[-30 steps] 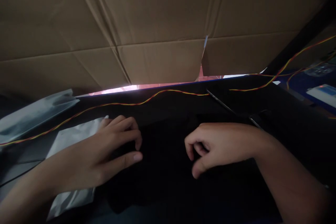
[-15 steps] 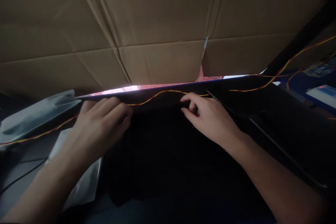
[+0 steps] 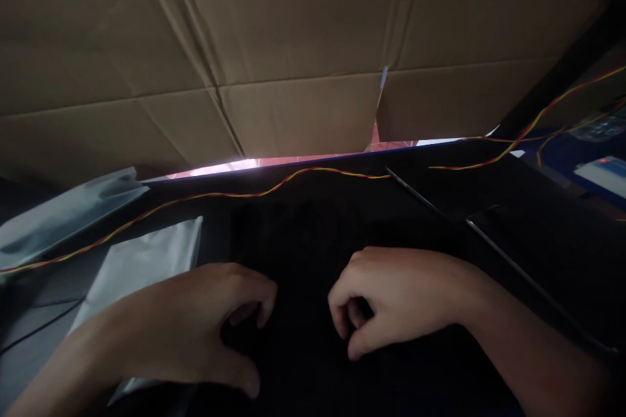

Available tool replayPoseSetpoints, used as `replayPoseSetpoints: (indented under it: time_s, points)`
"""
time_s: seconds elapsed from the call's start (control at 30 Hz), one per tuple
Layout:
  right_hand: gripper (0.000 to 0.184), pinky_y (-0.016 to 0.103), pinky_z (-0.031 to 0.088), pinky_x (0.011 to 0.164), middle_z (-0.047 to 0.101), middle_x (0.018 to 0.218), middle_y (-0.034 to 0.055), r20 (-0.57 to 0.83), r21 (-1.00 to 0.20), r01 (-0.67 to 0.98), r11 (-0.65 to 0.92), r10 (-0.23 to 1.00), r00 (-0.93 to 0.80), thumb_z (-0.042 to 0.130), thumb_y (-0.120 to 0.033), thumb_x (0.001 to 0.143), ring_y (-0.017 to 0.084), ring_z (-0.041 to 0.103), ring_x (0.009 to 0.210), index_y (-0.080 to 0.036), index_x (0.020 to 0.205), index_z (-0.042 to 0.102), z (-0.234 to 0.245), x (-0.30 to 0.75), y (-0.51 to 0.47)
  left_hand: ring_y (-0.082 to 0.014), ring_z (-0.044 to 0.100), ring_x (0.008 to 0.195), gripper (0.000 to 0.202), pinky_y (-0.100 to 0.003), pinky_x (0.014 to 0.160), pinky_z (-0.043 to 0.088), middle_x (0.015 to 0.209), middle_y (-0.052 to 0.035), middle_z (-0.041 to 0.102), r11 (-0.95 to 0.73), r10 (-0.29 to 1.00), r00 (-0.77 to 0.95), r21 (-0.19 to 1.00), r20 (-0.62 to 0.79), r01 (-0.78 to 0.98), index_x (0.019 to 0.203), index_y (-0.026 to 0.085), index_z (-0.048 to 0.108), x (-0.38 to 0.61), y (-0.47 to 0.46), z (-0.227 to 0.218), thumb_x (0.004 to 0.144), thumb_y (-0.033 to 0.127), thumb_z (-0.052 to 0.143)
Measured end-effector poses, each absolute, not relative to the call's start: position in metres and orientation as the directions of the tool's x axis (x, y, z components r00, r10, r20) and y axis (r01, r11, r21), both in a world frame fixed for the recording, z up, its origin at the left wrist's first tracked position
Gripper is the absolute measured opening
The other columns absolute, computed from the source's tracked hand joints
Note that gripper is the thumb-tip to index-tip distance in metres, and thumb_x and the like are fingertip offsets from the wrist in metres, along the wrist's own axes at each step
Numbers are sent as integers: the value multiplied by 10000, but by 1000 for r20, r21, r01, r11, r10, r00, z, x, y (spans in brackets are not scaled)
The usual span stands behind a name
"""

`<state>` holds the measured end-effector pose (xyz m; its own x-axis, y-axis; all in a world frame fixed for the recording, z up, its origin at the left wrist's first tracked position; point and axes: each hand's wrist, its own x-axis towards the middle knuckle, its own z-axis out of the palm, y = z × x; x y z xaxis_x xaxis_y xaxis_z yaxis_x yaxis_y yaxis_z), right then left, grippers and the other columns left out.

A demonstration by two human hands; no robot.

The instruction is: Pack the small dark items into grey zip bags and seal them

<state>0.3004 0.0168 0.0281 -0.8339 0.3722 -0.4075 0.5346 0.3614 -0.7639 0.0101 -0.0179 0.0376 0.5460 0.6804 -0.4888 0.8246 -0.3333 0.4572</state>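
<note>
A black cloth (image 3: 298, 234) lies spread in front of me on the dark surface, and its folds are hard to make out in the dim light. My left hand (image 3: 210, 322) rests on its near left part with the fingers curled and pinching the fabric. My right hand (image 3: 391, 293) sits a little to the right, fingers bent under and thumb pressed in, also pinching the cloth. A small gap of cloth separates the two hands. A silver foil bag (image 3: 141, 254) lies partly under my left forearm.
A twisted red and yellow wire (image 3: 235, 194) runs across the far edge of the surface. A cardboard wall (image 3: 293, 45) rises behind it. A second silver bag (image 3: 63, 208) lies far left. A thin black rod (image 3: 415, 192) and a flat dark panel (image 3: 518, 267) lie to the right.
Both hands were up at the far edge by the wire half a second ago. They have come back toward me and closed on the cloth, closer together.
</note>
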Motion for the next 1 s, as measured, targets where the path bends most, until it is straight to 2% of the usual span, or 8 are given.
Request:
replayPoseSetpoints:
  time_s: [0.07, 0.13, 0.2, 0.27, 0.43, 0.73, 0.9, 1.0]
  points:
    - [67, 232, 482, 620, 775, 807, -72, -370, -805, 499, 322, 385, -845, 796, -305, 912, 102, 689, 634, -263, 957, 821, 29, 299, 17, -140, 658, 697, 279, -240, 546, 413, 827, 83, 715, -363, 680, 587, 494, -439, 790, 893, 297, 709, 10, -14, 36, 763, 409, 929]
    - [97, 250, 507, 690, 799, 903, -49, -205, -801, 455, 389, 536, -819, 726, -267, 979, 114, 710, 715, -265, 1001, 821, 29, 298, 19, -152, 686, 763, 170, -255, 637, 470, 912, 53, 739, -437, 731, 618, 497, -290, 750, 980, 303, 716, 8, -8, 32, 938, 455, 780]
    - [129, 293, 530, 800, 800, 1039, -7, -1, -693, 493, 526, 683, -730, 706, -249, 1007, 157, 724, 889, -260, 1067, 820, 27, 297, 21, -180, 707, 842, 167, -288, 715, 499, 1018, 10, 747, -494, 797, 591, 426, -127, 758, 1050, 294, 699, 5, 0, 24, 1037, 449, 638]
    - [196, 363, 545, 925, 770, 1209, 43, 100, -542, 577, 611, 729, -678, 722, -279, 1015, 222, 697, 1094, -250, 1188, 810, 21, 297, 24, -208, 710, 861, 202, -313, 715, 497, 1051, -21, 738, -501, 834, 548, 340, -55, 796, 1053, 275, 668, 0, 6, 16, 1054, 462, 592]
    - [399, 509, 484, 1144, 659, 1497, 93, 83, -373, 653, 658, 725, -683, 693, -382, 1048, 319, 555, 1384, -245, 1422, 724, 5, 298, 30, -229, 699, 768, 292, -330, 640, 449, 946, -27, 728, -452, 872, 483, 247, -79, 857, 995, 261, 606, -7, 13, 6, 1047, 544, 558]
    - [400, 525, 489, 1112, 679, 1511, 62, 153, -289, 699, 655, 752, -641, 492, -207, 1108, 314, 544, 1392, -249, 1440, 711, -3, 297, 32, -238, 680, 700, 283, -333, 584, 391, 874, -42, 728, -370, 922, 378, 96, -84, 924, 1016, 253, 603, -8, 17, 11, 1068, 489, 455]
    - [558, 642, 363, 1205, 487, 1702, 94, 291, -175, 781, 599, 790, -540, 456, -38, 1029, 395, 364, 1558, -238, 1510, 657, -13, 298, 38, -305, 689, 978, 298, -438, 838, 522, 1038, -112, 729, -497, 856, 493, -17, 156, 868, 1015, 224, 676, -9, 23, 8, 1080, 405, 450]
    - [564, 671, 371, 1175, 584, 1622, 106, 323, -200, 829, 523, 834, -448, 453, -53, 1035, 408, 424, 1515, -230, 1547, 606, -17, 299, 45, -370, 658, 1158, 320, -506, 913, 524, 1308, -150, 718, -476, 836, 480, -84, 266, 875, 1303, 233, 673, -14, 27, 2, 1069, 350, 490]
